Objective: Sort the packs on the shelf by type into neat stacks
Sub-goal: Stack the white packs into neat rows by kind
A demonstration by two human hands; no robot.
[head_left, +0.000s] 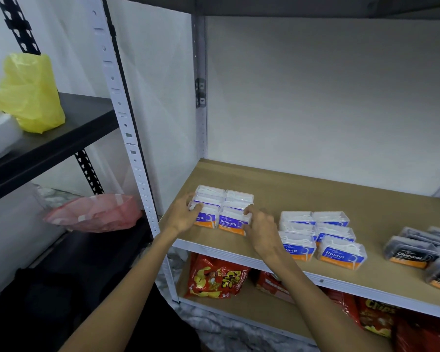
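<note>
Both hands at the Smooth packs [224,212], far left on the brown shelf [315,199]. Left hand [182,215] pressed flat on the left side, fingers close together. Right hand [261,228] touching the right side, fingers bent a little, not pinching. Too hard a push: maybe a slide into the Round packs [320,236] just beside, or a tumble off the front edge. Charcoal packs [422,252] far right.

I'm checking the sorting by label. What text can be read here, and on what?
"Smooth": front pack of the left group, between the hands.
"Round": front pack of the middle group.
"Charcoal": dark pack at the right.
"Chips", partly readable: red snack bag on the lower shelf.
Smaller print on all packs and the other snack bags: too blurred to read.
</note>
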